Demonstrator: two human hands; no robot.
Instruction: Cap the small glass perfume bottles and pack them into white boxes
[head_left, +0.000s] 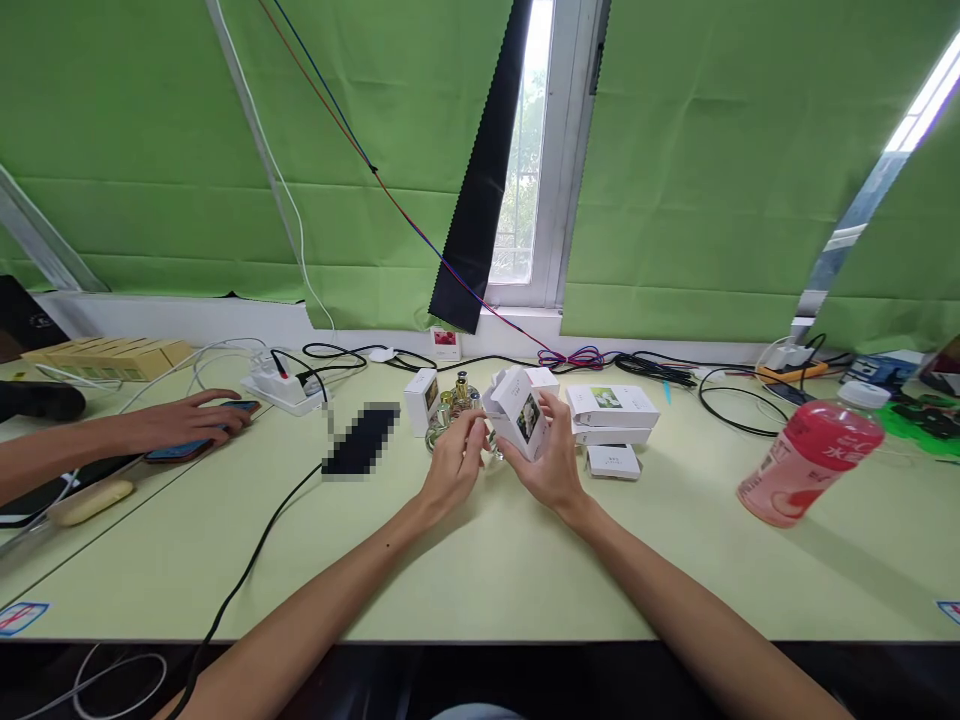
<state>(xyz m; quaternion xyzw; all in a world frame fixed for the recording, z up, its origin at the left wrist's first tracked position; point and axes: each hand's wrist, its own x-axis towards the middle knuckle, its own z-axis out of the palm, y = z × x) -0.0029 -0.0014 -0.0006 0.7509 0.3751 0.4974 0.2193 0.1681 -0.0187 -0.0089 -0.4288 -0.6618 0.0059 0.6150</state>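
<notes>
A small white carton [507,420] with a dark picture on its front is tilted up over the table, its top flaps standing apart. My right hand [551,465] grips it from the right, thumb on the lower front. Close to the carton's left side is my left hand [454,462], with fingers drawn together; what they hold, if anything, is hidden. Just behind that hand, several small glass bottles [461,385] with gold caps stand grouped, partly covered by it. Another white carton [421,402] stands upright to their left.
Flat white boxes [613,405] are stacked right of my hands, a smaller white box [613,461] before them. A pink drink bottle [810,460] leans in view at right. A dark phone [362,440] and black cable lie left. Another person's hand [196,420] rests on a phone.
</notes>
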